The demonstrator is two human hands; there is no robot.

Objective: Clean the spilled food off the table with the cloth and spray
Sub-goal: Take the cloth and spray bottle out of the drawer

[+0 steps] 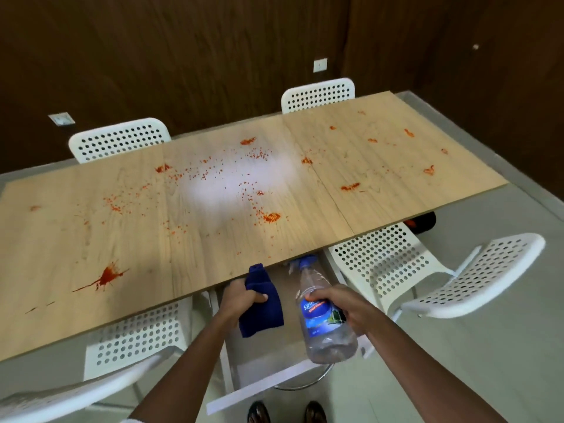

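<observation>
Red spilled food (107, 276) lies across the light wood table (76, 239): a big splat near the front left edge, scattered crumbs and specks over the middle, a denser patch (271, 217) toward centre front, smaller smears on the right section. Pale glare or mist patch mid-table, cannot tell which.

Dark blue cloth (262, 300) is held just in front of the table's near edge, bunched, hanging down from the left hand (241, 300), whose fingers curl round its middle. Top end of the cloth sticks up to about the table edge; touching it or not, cannot tell.

Clear spray bottle (326, 319) with blue label is just right of the cloth, tilted, nozzle end (305, 261) pointing toward the table edge, base toward the person. Right hand (345, 306) grips the bottle's body, thumb across the label, fingers wrapped behind. Bottle looks nearly empty.

White perforated chairs: two on the far side (119, 141) (319, 94), one tucked under the near left (134, 337), one near right (381, 264), another further right (476, 276) on the pale floor. Dark wood-panel wall (183, 56) behind. Person's feet (287, 412) show at the bottom edge.
</observation>
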